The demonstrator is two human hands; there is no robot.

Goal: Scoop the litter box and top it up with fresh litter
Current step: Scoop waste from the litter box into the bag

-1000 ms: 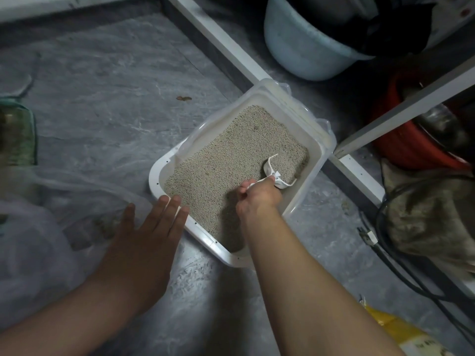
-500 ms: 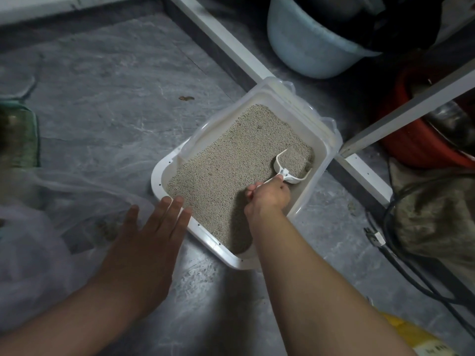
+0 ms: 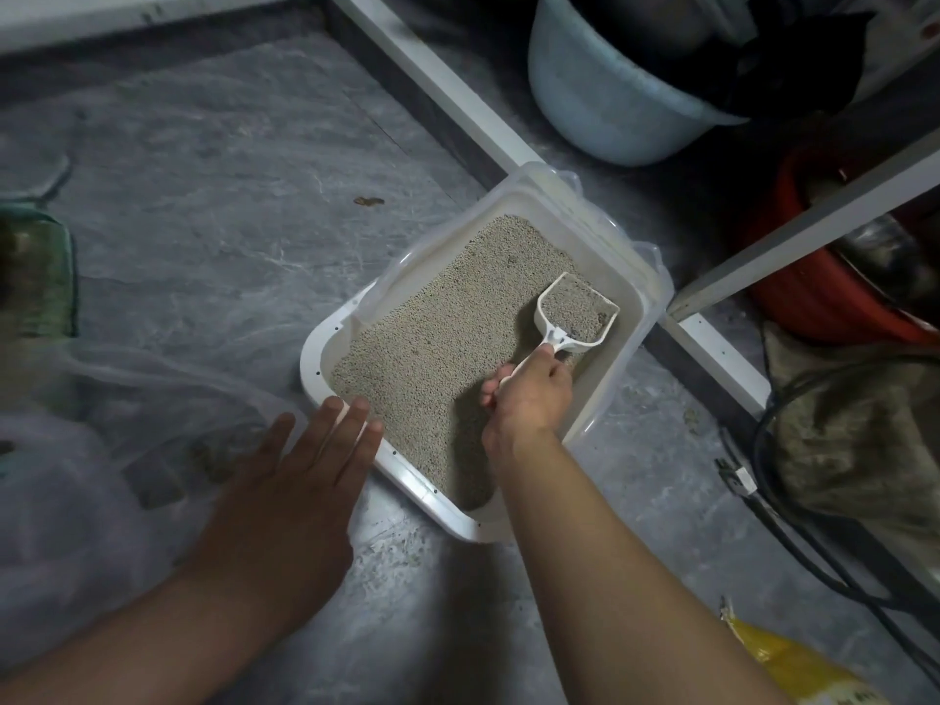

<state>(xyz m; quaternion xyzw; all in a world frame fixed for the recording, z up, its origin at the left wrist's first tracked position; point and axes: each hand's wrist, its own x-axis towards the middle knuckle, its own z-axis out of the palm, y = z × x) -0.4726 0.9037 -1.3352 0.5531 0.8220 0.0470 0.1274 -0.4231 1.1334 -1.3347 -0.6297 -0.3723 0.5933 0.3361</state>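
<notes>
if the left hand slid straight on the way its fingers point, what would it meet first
The left hand lies flat with fingers pointing up and right at the litter box. It would likely meet the box's white near rim first, then the litter. Whether the fingertips already touch the rim is unclear.

Pretty dim overall, kinda murky and grey-toned. Light seems to come from up top, so the right hand (image 3: 529,394) and forearm throw a dark shadow across the litter (image 3: 432,348) and the floor (image 3: 213,195) below. Left hand (image 3: 285,491) looks soft and smeary. Edges bend from the wide lens, corners go dark and mushy.
</notes>
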